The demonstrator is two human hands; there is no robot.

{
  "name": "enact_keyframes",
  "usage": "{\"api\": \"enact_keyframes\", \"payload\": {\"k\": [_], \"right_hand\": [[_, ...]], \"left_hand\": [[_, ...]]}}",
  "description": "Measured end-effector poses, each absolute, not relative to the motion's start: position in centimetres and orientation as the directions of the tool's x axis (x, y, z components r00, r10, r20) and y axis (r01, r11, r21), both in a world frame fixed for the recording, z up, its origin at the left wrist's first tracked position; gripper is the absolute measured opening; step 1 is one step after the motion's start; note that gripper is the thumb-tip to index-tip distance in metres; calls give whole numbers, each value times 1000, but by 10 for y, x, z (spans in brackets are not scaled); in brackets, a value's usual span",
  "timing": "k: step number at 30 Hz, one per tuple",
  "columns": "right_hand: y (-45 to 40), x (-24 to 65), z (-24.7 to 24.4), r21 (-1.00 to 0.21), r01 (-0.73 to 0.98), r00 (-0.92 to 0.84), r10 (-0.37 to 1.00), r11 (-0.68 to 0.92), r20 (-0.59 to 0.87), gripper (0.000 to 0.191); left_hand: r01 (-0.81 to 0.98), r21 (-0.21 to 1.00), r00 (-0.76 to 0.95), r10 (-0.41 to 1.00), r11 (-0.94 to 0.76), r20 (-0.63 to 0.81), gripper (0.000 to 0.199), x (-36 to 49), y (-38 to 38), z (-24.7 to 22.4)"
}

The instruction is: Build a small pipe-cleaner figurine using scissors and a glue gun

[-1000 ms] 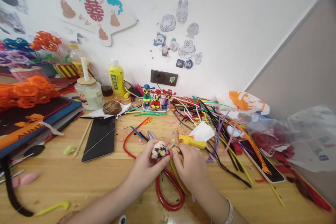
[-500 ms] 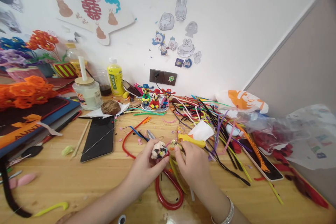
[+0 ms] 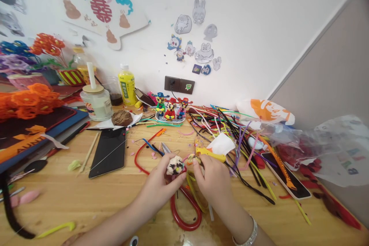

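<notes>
My left hand [image 3: 165, 177] is closed around a cream-coloured lump [image 3: 175, 165] speckled with black, yellow and green bits. Close beside it on the right, my right hand [image 3: 211, 173] pinches a small yellowish-orange piece [image 3: 191, 158] between thumb and fingers; its exact kind is too small to make out. A pair of scissors lies under both hands: its metal blade tip [image 3: 165, 148] pokes out above the left hand, and a red loop handle [image 3: 186, 225] shows below. A yellow-handled tool [image 3: 211, 154] rests just beyond the right hand, partly under a white paper scrap [image 3: 221, 143].
Pipe cleaners [image 3: 239, 138] are heaped at the right, by a phone [image 3: 288, 178]. Three clay figurines [image 3: 170, 109] stand on a dish near the wall. A black tablet [image 3: 108, 153] lies left, below a candle jar [image 3: 96, 103] and a yellow bottle [image 3: 127, 86].
Both hands stay almost in place. The small piece in the right hand appears slightly turned; nothing else visibly differs.
</notes>
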State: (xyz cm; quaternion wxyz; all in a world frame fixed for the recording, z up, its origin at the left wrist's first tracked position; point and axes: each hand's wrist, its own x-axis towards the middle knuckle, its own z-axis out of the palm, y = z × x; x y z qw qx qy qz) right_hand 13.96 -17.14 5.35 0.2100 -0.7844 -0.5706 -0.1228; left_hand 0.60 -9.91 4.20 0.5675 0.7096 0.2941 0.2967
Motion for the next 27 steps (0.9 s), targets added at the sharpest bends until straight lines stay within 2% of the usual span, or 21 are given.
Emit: {"api": "enact_keyframes", "payload": {"k": [8,14,19,27], "right_hand": [[-171,138,54,-177,949,314,844,-261,436,27],[-172,135,53,-197,953,295,846,-229,445,26],[-172,135,53,-215,951,299,842,-223,450,25],[-174,134,54,-229,947,305,850,-224,429,26]], "left_hand": [[61,989,639,766,-138,67,24,7,-100,45],[-48,999,628,777,-6,35,25,8,-98,50],[-35,993,651,756,114,-64,27,8,-96,52],[-35,991,641,764,129,-77,29,8,-97,51]]}}
